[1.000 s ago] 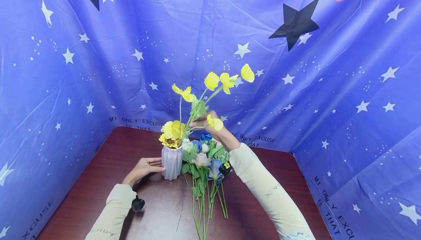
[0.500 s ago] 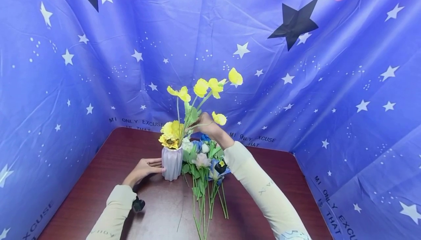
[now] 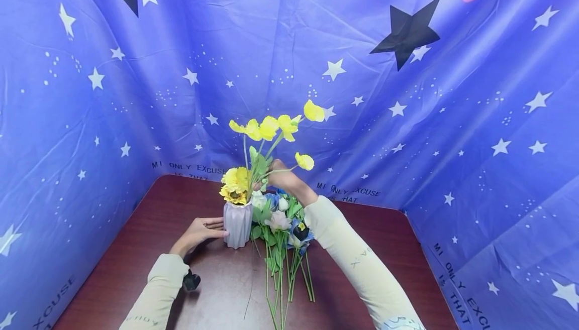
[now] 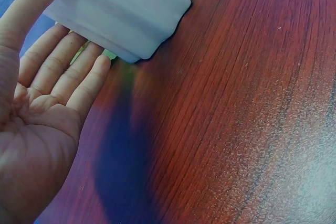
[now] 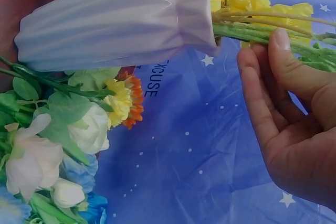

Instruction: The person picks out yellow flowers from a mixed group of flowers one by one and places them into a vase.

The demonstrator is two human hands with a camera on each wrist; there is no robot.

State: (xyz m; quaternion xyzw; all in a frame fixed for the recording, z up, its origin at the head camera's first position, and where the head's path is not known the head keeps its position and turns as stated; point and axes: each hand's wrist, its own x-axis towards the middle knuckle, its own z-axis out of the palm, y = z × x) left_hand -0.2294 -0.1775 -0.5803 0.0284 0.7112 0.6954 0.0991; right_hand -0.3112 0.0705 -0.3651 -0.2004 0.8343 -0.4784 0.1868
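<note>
A pale lilac fluted vase (image 3: 237, 225) stands upright on the dark red table. Frilly yellow flowers and a sunflower-like bloom (image 3: 235, 197) fill its mouth. On its left side, my left hand (image 3: 199, 233) holds it lightly, thumb in front and fingertips at the back. Above the rim, my right hand (image 3: 280, 177) pinches the green stems (image 5: 239, 31) of tall yellow flowers (image 3: 268, 128) between thumb and fingers. The right wrist view shows these stems running into the vase mouth. One yellow bloom (image 3: 304, 161) bends off to the right.
Right of the vase lies a bunch of flowers, with a pale pink bloom (image 3: 278, 220), a white bloom (image 5: 90, 129) and blue ones, stems (image 3: 280, 290) toward the front. A blue star-printed cloth (image 3: 289, 43) encloses the wood-grain table (image 3: 362, 249) at the back and sides.
My right hand has come down and left toward the vase mouth, and the tall yellow flowers have sunk with it. The left hand and the vase stay in place.
</note>
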